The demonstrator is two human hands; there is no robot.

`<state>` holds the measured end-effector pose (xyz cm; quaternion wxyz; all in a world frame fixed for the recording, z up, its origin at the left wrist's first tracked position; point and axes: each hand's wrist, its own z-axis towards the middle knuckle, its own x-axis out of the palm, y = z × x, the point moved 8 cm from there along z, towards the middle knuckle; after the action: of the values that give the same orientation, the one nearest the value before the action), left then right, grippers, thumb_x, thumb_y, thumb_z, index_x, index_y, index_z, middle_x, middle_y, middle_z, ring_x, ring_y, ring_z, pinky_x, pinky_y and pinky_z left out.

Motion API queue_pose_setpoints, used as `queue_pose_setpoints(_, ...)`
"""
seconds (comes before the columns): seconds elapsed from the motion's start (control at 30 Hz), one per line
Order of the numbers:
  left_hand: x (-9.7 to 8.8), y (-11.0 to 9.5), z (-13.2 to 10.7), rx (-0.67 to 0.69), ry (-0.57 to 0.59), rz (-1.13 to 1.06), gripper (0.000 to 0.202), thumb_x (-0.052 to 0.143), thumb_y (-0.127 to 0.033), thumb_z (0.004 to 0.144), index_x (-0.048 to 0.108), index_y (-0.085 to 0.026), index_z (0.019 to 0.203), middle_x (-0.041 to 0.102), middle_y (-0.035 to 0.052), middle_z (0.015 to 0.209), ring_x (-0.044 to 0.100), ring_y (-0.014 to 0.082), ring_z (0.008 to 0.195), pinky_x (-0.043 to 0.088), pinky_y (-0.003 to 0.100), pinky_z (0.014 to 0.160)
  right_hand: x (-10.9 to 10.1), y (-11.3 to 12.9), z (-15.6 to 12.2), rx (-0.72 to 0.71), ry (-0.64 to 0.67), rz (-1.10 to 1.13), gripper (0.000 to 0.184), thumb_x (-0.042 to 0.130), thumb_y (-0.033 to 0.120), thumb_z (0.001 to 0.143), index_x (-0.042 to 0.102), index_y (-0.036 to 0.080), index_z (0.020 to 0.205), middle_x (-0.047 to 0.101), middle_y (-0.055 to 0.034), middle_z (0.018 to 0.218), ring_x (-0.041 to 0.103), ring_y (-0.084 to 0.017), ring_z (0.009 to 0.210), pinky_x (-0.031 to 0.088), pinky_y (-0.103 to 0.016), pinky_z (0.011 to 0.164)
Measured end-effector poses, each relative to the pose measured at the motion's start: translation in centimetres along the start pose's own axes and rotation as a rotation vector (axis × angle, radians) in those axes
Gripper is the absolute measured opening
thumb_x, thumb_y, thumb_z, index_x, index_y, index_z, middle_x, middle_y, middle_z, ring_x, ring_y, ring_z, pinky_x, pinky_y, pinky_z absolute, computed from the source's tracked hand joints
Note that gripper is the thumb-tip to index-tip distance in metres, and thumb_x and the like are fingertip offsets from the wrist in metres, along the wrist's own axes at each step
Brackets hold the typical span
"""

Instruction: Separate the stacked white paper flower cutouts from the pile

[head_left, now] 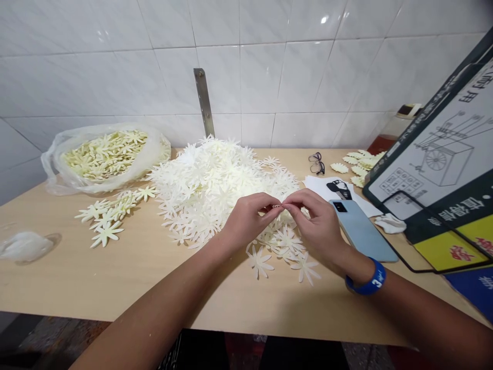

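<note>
My left hand [250,216] and my right hand [314,221] meet fingertip to fingertip just in front of a large heap of white flower-shaped cutouts [215,185]. Both are pinched closed. Something small and pale shows at the left fingertips, too small to name; whatever the right fingers pinch is hidden. Below the hands, a loose white flower cutout [260,262] lies flat, with another flower cutout [305,267] to its right. A blue wristband [367,277] circles my right wrist.
Left of the heap are yellowish flower pieces [106,231] and a plastic bag [54,164] full of more. On the right lie a light blue phone [364,231], glasses [317,163], leaf-like pieces [360,163] and a large printed box [442,159]. A metal bracket [204,103] stands against the tiled wall.
</note>
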<state>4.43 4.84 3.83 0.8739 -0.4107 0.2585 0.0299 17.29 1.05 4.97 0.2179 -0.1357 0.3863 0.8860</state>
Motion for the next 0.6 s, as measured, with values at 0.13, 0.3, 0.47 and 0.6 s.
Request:
queue_pose_setpoints(0.13, -1.1, 1.3, 0.2, -0.167, -0.121, -0.17, 0.015, 0.064, -0.03, 0.084, 0.071, -0.018, 0.079, 0.071, 0.0029, 0.079, 0.063, 0.0126, 0.071, 0.052, 0.024, 0.066, -0.4, -1.7, -0.1, 0.156, -0.033, 0.085, 0.011, 0.053, 0.018, 0.092, 0.058, 0.022, 0.082, 0.056, -0.0011, 0.08, 0.052, -0.016, 0.074, 0.041, -0.03, 0.065)
queue_pose_setpoints(0.3, -3.1, 4.0, 0.2, -0.369, -0.355, -0.457, 0.019, 0.07, -0.035, 0.077, 0.069, -0.016, 0.078, 0.066, 0.0018, 0.076, 0.061, 0.0116, 0.068, 0.054, 0.025, 0.067, -0.1, -4.0, -0.2, 0.328, -0.042, 0.253, 0.015, 0.052, 0.022, 0.092, 0.054, 0.021, 0.077, 0.048, 0.0013, 0.07, 0.045, -0.014, 0.065, 0.038, -0.028, 0.062)
queue_pose_setpoints(0.47, -3.9, 5.6, 0.1, -0.439, -0.493, -0.646, 0.021, 0.074, -0.035, 0.072, 0.068, -0.016, 0.077, 0.063, -0.0003, 0.072, 0.059, 0.0094, 0.065, 0.053, 0.025, 0.068, 0.3, -5.2, -0.4, 0.408, -0.076, 0.524, 0.011, 0.058, 0.029, 0.091, 0.059, 0.023, 0.082, 0.054, -0.0003, 0.087, 0.052, -0.013, 0.074, 0.044, -0.026, 0.066)
queue_pose_setpoints(0.6, -3.7, 5.3, 0.1, -0.435, -0.486, -0.649, 0.022, 0.075, -0.036, 0.071, 0.068, -0.015, 0.075, 0.061, -0.0007, 0.071, 0.058, 0.0088, 0.063, 0.053, 0.025, 0.067, 1.0, -5.6, -0.7, 0.555, -0.073, 0.815, 0.01, 0.064, 0.033, 0.088, 0.061, 0.024, 0.083, 0.058, -0.0015, 0.111, 0.057, -0.016, 0.095, 0.05, -0.026, 0.07)
